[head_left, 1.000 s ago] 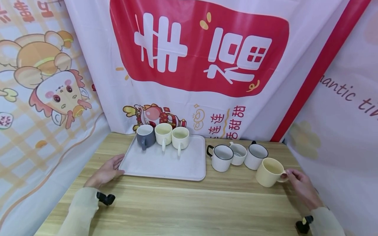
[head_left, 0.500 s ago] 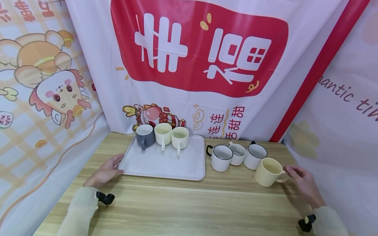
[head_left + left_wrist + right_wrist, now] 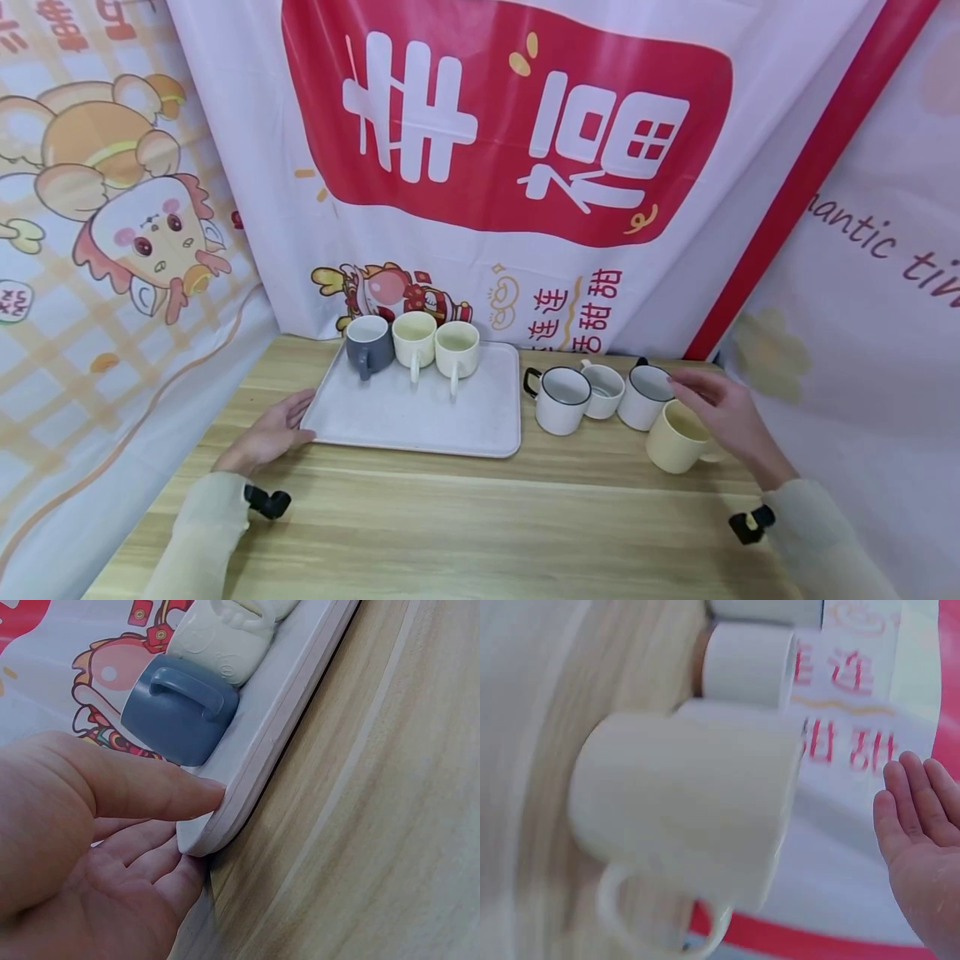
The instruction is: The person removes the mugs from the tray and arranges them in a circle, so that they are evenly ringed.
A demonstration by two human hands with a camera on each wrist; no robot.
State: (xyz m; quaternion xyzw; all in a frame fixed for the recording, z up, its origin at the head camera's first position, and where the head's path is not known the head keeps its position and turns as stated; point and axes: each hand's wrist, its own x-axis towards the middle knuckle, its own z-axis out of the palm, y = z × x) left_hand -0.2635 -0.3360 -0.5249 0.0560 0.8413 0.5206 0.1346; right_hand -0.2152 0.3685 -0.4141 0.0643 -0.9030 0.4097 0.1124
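My left hand [image 3: 266, 433] holds the near-left corner of a pale tray [image 3: 420, 425]. In the left wrist view its thumb [image 3: 161, 787] lies over the rim, with the fingers against the corner from below. A grey-blue mug [image 3: 370, 346] and two cream mugs [image 3: 414, 342] stand along the tray's back, handles forward. My right hand [image 3: 727, 412] hovers over a pale yellow mug [image 3: 675, 442], its fingertips overlapping the rim of a black-rimmed white mug [image 3: 641, 400]. The right wrist view shows those fingers extended, apart from the blurred yellow mug [image 3: 682, 802].
Right of the tray stand another black-rimmed white mug [image 3: 561, 408] and a smaller white cup [image 3: 602, 396], close together. A wooden table [image 3: 465, 533] bears everything. Printed cloth [image 3: 510, 275] hangs along its back and both sides.
My right hand has let go of the yellow mug's handle and moved left and back, over that mug. The yellow mug has shifted slightly left. The left hand stays at the tray.
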